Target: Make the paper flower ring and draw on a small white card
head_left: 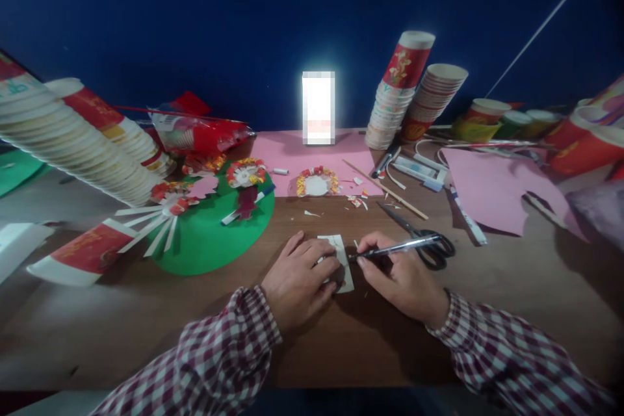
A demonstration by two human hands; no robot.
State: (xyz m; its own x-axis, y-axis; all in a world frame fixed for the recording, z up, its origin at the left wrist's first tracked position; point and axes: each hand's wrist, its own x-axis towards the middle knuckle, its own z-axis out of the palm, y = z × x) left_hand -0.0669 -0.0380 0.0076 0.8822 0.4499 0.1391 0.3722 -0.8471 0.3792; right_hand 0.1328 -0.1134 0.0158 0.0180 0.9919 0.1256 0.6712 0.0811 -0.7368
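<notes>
My left hand lies over a small white strip of paper, fingers stretched out across it and pressing it to the table. Part of the strip is hidden beneath the fingers. In my right hand a dark, shiny pen is pinched between thumb and fingers. Its tip points left, close to the right edge of the strip; whether it touches the paper I cannot tell. Black-handled scissors lie just beyond my right hand, blades toward the far left.
Leaning paper cup stacks stand left and right. A green paper disc bears paper flowers. Behind lie a pink sheet, a cut cup ring, a wooden stick and scraps. A bright phone-like screen stands at the back.
</notes>
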